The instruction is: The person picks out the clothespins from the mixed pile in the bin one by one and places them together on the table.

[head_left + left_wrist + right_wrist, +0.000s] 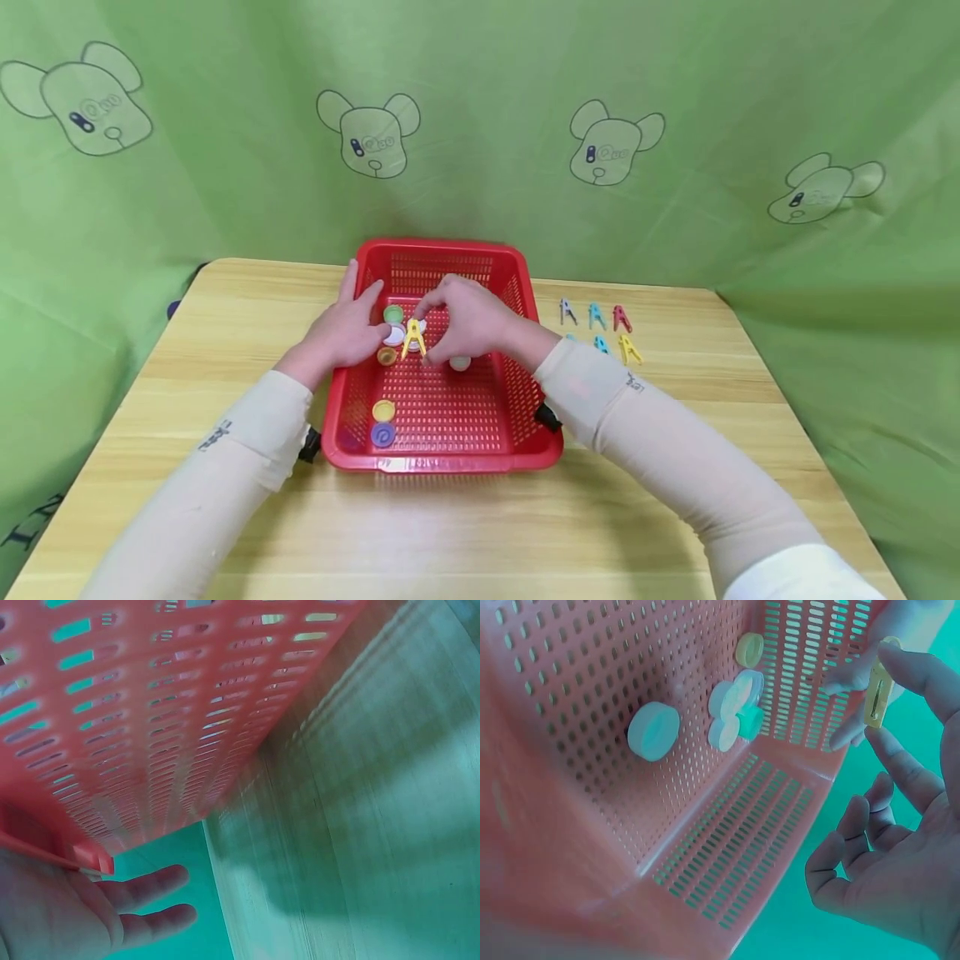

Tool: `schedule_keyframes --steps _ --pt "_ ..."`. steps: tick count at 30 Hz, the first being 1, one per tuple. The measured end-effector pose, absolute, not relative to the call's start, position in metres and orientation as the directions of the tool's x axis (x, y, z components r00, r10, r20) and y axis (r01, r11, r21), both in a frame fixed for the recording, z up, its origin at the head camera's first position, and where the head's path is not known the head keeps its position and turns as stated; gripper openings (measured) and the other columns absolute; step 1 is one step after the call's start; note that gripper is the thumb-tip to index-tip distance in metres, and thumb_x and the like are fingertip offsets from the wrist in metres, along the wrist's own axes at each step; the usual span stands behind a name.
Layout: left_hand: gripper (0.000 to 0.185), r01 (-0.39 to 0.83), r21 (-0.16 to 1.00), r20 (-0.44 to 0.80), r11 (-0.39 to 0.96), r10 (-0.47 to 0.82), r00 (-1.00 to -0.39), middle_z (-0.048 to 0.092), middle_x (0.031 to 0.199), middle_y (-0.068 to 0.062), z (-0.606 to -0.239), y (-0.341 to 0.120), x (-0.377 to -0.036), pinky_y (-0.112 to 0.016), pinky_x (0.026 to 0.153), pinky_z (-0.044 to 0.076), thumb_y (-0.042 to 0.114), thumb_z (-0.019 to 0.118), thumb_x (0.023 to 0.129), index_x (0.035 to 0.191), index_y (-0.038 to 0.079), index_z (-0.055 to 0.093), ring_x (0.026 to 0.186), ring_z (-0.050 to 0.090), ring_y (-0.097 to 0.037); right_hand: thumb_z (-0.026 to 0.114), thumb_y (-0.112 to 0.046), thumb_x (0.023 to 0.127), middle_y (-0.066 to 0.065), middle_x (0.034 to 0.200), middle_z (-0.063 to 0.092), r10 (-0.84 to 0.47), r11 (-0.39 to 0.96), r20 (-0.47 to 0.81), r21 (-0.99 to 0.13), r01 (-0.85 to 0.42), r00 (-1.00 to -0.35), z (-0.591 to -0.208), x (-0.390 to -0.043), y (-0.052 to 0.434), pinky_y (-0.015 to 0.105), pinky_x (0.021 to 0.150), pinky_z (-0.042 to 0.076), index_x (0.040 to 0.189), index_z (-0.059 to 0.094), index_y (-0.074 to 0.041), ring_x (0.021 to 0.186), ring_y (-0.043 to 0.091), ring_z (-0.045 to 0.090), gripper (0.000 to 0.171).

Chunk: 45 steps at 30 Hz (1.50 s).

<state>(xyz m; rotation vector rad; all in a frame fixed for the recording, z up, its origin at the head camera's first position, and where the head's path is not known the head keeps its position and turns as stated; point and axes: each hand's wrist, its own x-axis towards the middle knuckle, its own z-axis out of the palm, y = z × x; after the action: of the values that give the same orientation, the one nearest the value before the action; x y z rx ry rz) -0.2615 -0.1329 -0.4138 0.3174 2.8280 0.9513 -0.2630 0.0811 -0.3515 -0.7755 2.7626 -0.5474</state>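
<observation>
over the red basket point(442, 454), mid-worktop point(187, 333), both hands work close together. right hand point(468, 321) reaches in from the right side; its thumb and forefinger pinch a yellow clothes peg point(413, 337), which stands upright with its legs spread downward, just above the basket floor. right wrist view shows the same peg point(877, 694) held at the fingertips point(907, 660), the remaining fingers loosely curled and apart below it.

left hand point(347, 329) lies over the basket's left wall, fingers straight and relaxed, spread, gripping nothing; fingertips sit just beside a white cap point(394, 336) and the peg. cannot tell whether they touch the cap. left wrist view: two straight fingers point(150, 889) under the perforated red wall point(150, 712), worktop grain beyond.

around the peg, on the basket floor: a green cap point(393, 314) behind the white one, an orange-brown cap point(387, 357) in front of it, a pale round cap point(460, 362) under the right hand's wrist side. nearer the front-left corner, well apart from the hands: a yellow cap point(383, 410) and, touching or just beside it, a purple cap point(382, 434).

outside the basket, right of it on the worktop, loose pegs in two short rows: grey peg point(567, 311), blue peg point(596, 315), red peg point(621, 317) behind; a second blue peg point(602, 343) and second yellow peg point(629, 349) in front, partly behind the right sleeve point(600, 392). green cartoon-dog cloth point(600, 150) hangs behind.
</observation>
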Motion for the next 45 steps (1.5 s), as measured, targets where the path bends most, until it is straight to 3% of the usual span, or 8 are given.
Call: schedule_keyframes --steps 13,22,27,33,37,45 --pt "0.076 0.145 0.615 -0.065 0.775 0.233 -0.970 -0.029 0.161 -0.001 -0.413 -0.136 -0.261 -0.045 0.070 0.060 0.025 0.059 0.098 0.160 0.008 0.019 0.120 0.054 -0.047 0.094 -0.031 0.065 0.001 0.107 0.056 -0.518 0.782 -0.053 -0.434 -0.447 -0.854 -0.347 -0.268 0.114 0.035 0.080 0.048 0.113 0.075 -0.018 0.098 0.018 0.049 0.053" --pt "0.077 0.165 0.588 -0.058 0.792 0.244 -0.968 -0.024 0.163 -0.007 -0.415 -0.137 -0.261 -0.048 0.076 0.059 0.026 0.059 0.097 0.160 0.007 0.019 0.128 0.046 -0.047 0.094 -0.027 0.065 0.005 0.105 0.054 -0.499 0.763 -0.030 -0.490 -0.422 -0.866 -0.347 -0.268 0.141 0.038 0.075 0.050 0.114 0.074 -0.015 0.096 0.022 0.049 0.055" --pt "0.077 0.161 0.598 -0.057 0.785 0.243 -0.968 -0.025 0.163 -0.006 -0.415 -0.136 -0.261 -0.047 0.072 0.060 0.026 0.059 0.097 0.160 0.007 0.019 0.125 0.049 -0.048 0.093 -0.027 0.066 0.005 0.109 0.055 -0.491 0.762 -0.016 -0.494 -0.420 -0.871 -0.344 -0.271 0.161 0.041 0.079 0.048 0.116 0.072 -0.015 0.097 0.024 0.049 0.055" --pt "0.078 0.165 0.583 -0.057 0.796 0.243 -0.968 -0.024 0.163 -0.008 -0.413 -0.135 -0.261 -0.049 0.076 0.059 0.027 0.059 0.096 0.160 0.007 0.019 0.122 0.052 -0.047 0.092 -0.026 0.066 0.007 0.103 0.056 -0.485 0.753 0.025 -0.496 -0.432 -0.874 -0.341 -0.271 0.181 0.040 0.073 0.045 0.117 0.072 -0.015 0.093 0.025 0.047 0.056" --pt "0.079 0.162 0.583 -0.059 0.796 0.240 -0.969 -0.024 0.163 -0.007 -0.413 -0.135 -0.260 -0.049 0.077 0.059 0.027 0.060 0.096 0.160 0.006 0.019 0.121 0.053 -0.046 0.091 -0.025 0.067 0.011 0.108 0.057 -0.467 0.756 0.025 -0.508 -0.413 -0.884 -0.340 -0.268 0.192 0.042 0.074 0.045 0.118 0.072 -0.015 0.100 0.028 0.047 0.055" --pt "0.078 0.161 0.588 -0.052 0.792 0.235 -0.971 -0.024 0.163 -0.008 -0.414 -0.134 -0.260 -0.051 0.081 0.057 0.027 0.060 0.096 0.159 0.005 0.019 0.125 0.050 -0.047 0.091 -0.022 0.067 0.009 0.105 0.056 -0.467 0.745 0.065 -0.508 -0.432 -0.882 -0.342 -0.268 0.211 0.041 0.076 0.044 0.116 0.073 -0.014 0.094 0.027 0.048 0.053"
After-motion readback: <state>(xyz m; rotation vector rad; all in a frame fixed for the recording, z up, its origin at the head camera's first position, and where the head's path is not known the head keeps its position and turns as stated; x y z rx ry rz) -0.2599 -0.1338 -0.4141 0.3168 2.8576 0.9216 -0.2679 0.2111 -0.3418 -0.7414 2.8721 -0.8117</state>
